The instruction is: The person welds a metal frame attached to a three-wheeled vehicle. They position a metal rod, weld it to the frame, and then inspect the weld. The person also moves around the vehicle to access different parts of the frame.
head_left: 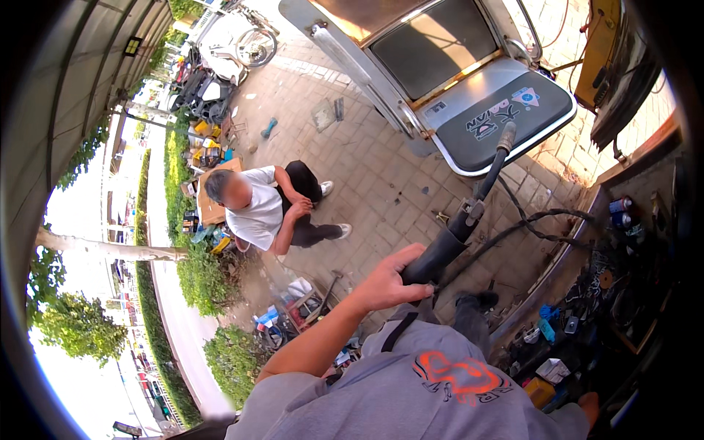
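The brick-paved ground (381, 169) fills the middle of the view, with the open rear of a vehicle (440, 59) at the top, its raised hatch showing a dark panel with stickers. Down the right runs a cluttered storage bay (623, 293) full of tools, cans and small boxes. A seated person (257, 209) in a white shirt and dark trousers crouches on the paving, well apart from the work. Of the 2 hands, only 1 shows: the left hand (389, 282) is wrapped firmly around the lower end of a black tool (458, 227), a thick dark cylinder narrowing to a slim rod. Its long axis runs from the hand up and to the right, toward the hatch edge, with black hoses trailing off rightward. The right hand is out of view.
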Demonstrator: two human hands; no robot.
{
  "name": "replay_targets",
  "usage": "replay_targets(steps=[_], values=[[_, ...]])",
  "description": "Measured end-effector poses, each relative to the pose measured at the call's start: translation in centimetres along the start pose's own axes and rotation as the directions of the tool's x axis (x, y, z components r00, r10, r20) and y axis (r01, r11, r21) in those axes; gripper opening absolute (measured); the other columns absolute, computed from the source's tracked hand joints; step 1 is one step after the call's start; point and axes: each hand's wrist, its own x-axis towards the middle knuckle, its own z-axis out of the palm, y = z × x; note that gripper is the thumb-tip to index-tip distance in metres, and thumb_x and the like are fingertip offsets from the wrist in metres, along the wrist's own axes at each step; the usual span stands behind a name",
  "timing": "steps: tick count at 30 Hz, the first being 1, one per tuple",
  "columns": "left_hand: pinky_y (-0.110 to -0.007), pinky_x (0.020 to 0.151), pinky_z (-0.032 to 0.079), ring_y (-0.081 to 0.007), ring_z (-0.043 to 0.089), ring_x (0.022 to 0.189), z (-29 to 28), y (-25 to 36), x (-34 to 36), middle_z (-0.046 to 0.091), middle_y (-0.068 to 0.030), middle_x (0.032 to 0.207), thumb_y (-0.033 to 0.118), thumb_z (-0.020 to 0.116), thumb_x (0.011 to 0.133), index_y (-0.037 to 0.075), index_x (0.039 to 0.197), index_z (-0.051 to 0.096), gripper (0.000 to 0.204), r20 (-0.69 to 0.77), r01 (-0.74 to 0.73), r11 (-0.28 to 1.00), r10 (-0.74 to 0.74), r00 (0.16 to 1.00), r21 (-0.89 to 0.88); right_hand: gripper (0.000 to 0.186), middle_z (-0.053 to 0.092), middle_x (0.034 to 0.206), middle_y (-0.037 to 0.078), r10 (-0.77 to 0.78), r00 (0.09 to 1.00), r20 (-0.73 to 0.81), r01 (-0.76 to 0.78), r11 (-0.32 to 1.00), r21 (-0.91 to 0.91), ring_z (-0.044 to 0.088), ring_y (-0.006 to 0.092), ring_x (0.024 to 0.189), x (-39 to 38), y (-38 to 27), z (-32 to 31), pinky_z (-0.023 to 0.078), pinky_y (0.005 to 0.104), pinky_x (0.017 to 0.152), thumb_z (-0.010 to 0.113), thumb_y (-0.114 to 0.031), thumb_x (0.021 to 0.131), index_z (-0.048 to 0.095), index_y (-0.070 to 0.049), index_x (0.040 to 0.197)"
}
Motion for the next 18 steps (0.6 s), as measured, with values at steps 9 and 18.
replay_targets(steps=[9,18], values=[[-0.026,0.071,0.045,-0.0121,0.051,0.088,-0.4,-0.3,-1.2,0.049,-0.0029,0.101,0.017,0.073,0.074,0.002,0.111,0.056,0.043,-0.046,-0.065,0.998,0.065,0.997,0.001,0.022,0.062,0.090,0.025,-0.018,0.977,-0.215,0.030,0.998,0.051,0.061,0.0389,0.072,-1.9,0.3,-2.1,0.047,0.0495,0.061,0.052,-0.017,0.087,0.064,0.001,0.093],[-0.029,0.081,0.041,-0.0159,0.049,0.094,-1.0,-2.5,-1.2,0.050,-0.0048,0.101,0.019,0.073,0.074,0.002,0.109,0.057,0.043,-0.002,-0.141,0.989,0.141,0.990,0.042,0.020,0.061,0.091,0.025,-0.016,0.918,-0.395,0.070,0.990,0.123,0.059,0.0396,0.075,-4.1,0.5,-3.6,0.046,0.0498,0.065,0.053,-0.015,0.086,0.063,0.001,0.093]])
